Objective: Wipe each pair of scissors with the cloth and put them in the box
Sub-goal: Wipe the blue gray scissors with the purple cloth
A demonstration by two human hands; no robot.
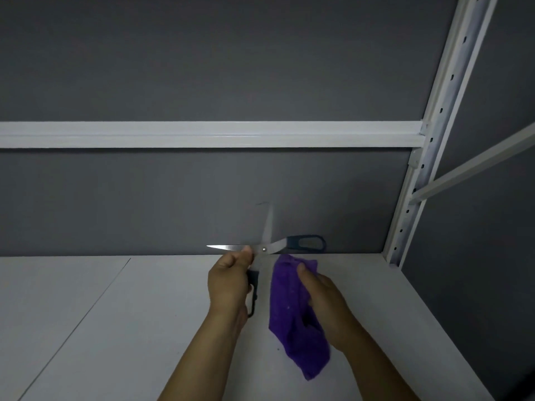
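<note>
A pair of scissors (pixel 275 246) with dark blue handles is spread wide open above the white table. One blade points left, the other points up. My left hand (pixel 230 280) grips the lower handle, with the thumb up near the pivot. The other handle sticks out to the right, free. My right hand (pixel 321 296) holds a purple cloth (pixel 292 319) just right of the scissors, and the cloth hangs down from it. The cloth is close to the pivot; whether it touches the blades I cannot tell. No box is in view.
A white table (pixel 115 328) runs to a dark grey wall (pixel 202 198). A white rail (pixel 202 134) crosses the wall. A white perforated shelf upright (pixel 417 175) stands at the right, at the table's corner.
</note>
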